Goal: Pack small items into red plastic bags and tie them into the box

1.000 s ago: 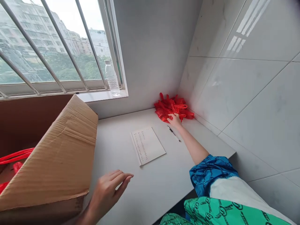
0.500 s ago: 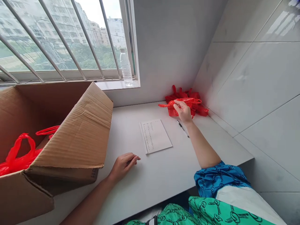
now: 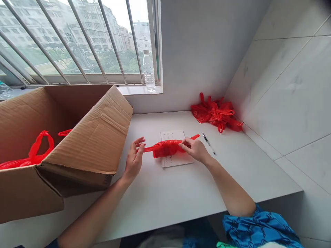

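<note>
A red plastic bag (image 3: 168,148) is stretched sideways above the paper. My left hand (image 3: 134,158) pinches its left handle between thumb and fingers, the other fingers partly spread. At the other end, my right hand (image 3: 195,148) grips the bag with thumb and forefinger, and a red strip sticks out past the knuckles. Beneath the bag lies a sheet or thin pad of paper (image 3: 178,161) with printed characters, partly covered. A black-and-clear pen (image 3: 208,143) rests on the table just right of my right hand.
A pile of red plastic bags (image 3: 216,112) sits in the far right corner by the walls. On the left, an open cardboard box (image 3: 90,137) holds more red bags (image 3: 38,155). A clear bottle (image 3: 149,72) stands on the windowsill. The white table (image 3: 165,196) ends at a front edge.
My right hand has brought a red bag from the corner pile to above the paper. My left hand has risen from the table and taken the bag's left handle. The view has shifted slightly.
</note>
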`<state>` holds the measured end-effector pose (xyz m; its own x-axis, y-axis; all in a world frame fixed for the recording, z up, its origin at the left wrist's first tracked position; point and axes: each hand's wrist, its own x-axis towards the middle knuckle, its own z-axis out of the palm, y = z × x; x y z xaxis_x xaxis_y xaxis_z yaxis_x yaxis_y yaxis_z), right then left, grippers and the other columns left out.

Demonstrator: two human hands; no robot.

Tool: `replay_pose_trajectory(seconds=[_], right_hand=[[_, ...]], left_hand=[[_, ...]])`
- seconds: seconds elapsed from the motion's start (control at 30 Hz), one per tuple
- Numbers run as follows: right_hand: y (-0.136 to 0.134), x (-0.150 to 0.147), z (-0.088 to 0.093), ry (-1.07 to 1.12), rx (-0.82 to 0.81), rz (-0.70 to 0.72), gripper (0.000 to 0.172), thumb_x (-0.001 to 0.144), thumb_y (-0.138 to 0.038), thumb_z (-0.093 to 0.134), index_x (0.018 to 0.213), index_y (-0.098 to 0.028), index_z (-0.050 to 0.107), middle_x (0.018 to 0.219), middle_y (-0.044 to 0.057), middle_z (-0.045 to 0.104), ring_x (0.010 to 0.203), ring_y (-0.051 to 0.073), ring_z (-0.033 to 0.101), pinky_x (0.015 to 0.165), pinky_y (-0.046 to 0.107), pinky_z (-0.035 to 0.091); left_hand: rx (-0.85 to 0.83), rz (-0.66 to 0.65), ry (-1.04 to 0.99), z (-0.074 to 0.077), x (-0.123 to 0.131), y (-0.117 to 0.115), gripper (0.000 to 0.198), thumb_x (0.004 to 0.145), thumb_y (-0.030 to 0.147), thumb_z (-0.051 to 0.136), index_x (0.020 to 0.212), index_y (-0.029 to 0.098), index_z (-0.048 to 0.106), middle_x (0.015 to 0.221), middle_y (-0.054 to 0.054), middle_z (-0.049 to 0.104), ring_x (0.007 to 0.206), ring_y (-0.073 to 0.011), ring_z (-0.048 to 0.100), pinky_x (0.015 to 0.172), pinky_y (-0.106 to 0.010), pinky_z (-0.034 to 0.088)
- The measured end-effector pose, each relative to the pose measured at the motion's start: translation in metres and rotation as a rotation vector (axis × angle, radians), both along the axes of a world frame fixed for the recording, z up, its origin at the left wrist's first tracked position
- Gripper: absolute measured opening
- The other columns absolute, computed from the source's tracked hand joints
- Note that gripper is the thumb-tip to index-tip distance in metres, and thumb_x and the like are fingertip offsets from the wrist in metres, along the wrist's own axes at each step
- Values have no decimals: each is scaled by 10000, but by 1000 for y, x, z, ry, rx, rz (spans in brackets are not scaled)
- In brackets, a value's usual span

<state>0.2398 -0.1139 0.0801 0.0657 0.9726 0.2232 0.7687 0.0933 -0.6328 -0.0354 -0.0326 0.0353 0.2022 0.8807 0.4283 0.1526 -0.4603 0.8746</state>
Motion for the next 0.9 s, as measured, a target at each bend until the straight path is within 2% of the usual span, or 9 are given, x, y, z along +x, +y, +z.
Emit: replay_pose_trajectory(seconds=[0.07,0.13,0.2,0.27,0.4,0.53,0.67,0.77,0.9], right_hand=[[-3,-6,-7,-162,-21,18,397,925,-605,517,849,-228,618,562,-50,599,497,124,530,552,247,360],[-4,-10,-12,-276,-25,64,378,889,-608,586,883,-231,617,512,-70,534,481,123,500,539,237,321],[-6,-13,-15,-377,-8,115,318,875,-548,646,878,-232,614,515,-74,511,482,120,479,526,231,285],[-6,-15,-18,-456,25,143,257,890,-465,657,817,-227,594,547,-63,522,496,115,470,518,234,254],[-5,-22,-24,-533,153,85,283,913,-442,628,778,-213,531,689,-16,590,565,127,504,503,249,250],[-1,-30,-30,-588,223,5,226,898,-392,650,871,-207,523,874,36,632,639,145,551,491,255,277],[-7,-39,-28,-588,194,35,76,895,-179,599,900,-213,531,724,-15,611,550,129,520,500,267,262],[-11,-42,-25,-558,261,66,53,914,-166,554,936,-213,544,749,-3,626,625,155,563,571,274,332],[-4,-39,-30,-595,286,-6,135,887,-261,641,971,-204,552,913,63,647,803,226,607,664,310,413]], left_hand=[[107,-41,121,6,13,-3,409,992,444,442,1350,258,504,1394,-96,507,1235,-226,541,982,-375,493],[229,-141,319,5,23,-6,404,964,418,512,1345,287,529,1423,-89,490,1268,-242,520,981,-382,493],[356,-216,500,-1,28,-8,348,941,366,566,1284,311,591,1319,-70,583,1187,-243,570,946,-385,494],[449,-211,594,-10,28,-7,274,953,307,551,1212,314,640,1145,-47,670,1043,-217,626,899,-374,484],[481,-138,636,-19,25,-3,237,998,285,460,1104,267,671,930,-27,692,837,-168,632,798,-329,460],[468,-158,624,-14,25,-4,232,1006,256,416,984,236,646,888,-25,669,805,-173,606,777,-329,446],[483,-271,564,-3,22,-14,190,989,202,414,910,219,586,857,-26,643,790,-177,582,779,-336,452],[505,-298,456,0,20,-21,144,971,173,447,955,223,582,950,-44,653,898,-190,593,829,-350,481],[445,-170,461,-10,21,-17,323,954,237,536,1275,276,538,1372,-87,545,1256,-253,510,999,-428,478]])
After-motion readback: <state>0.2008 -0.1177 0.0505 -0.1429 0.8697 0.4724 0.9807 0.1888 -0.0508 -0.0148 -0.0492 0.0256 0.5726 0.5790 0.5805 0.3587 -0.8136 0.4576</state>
